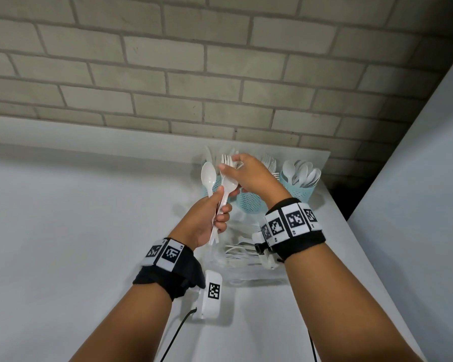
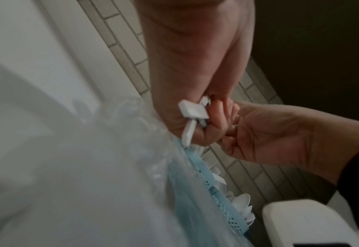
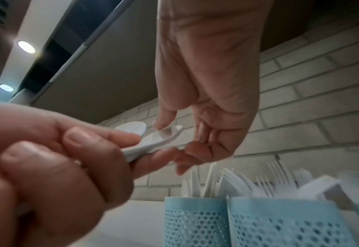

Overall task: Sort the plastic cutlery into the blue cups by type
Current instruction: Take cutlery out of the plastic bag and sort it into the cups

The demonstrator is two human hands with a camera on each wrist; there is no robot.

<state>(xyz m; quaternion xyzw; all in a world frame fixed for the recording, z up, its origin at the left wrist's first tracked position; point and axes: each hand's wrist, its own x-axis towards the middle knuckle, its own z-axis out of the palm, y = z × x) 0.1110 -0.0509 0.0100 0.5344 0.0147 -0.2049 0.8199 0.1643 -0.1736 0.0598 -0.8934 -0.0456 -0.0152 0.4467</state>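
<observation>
The left hand (image 1: 207, 218) makes a tight grip on a bunch of white spoons (image 1: 208, 176), held up over the table (image 1: 76, 218). The right hand (image 1: 249, 176) pinches the top of one spoon in that bunch. Only the head view shows all three blue cups (image 1: 297, 189), just behind the hands at the table's far edge by the brick wall (image 1: 220, 74). Only the right wrist view shows the small holes in the cups and the forks (image 3: 280, 182) inside. Below the hands lies a clear bag (image 1: 246, 254) of cutlery. The wristbands (image 1: 290, 223) show black and white squares, no words. Left of the grip the table is bare.
</observation>
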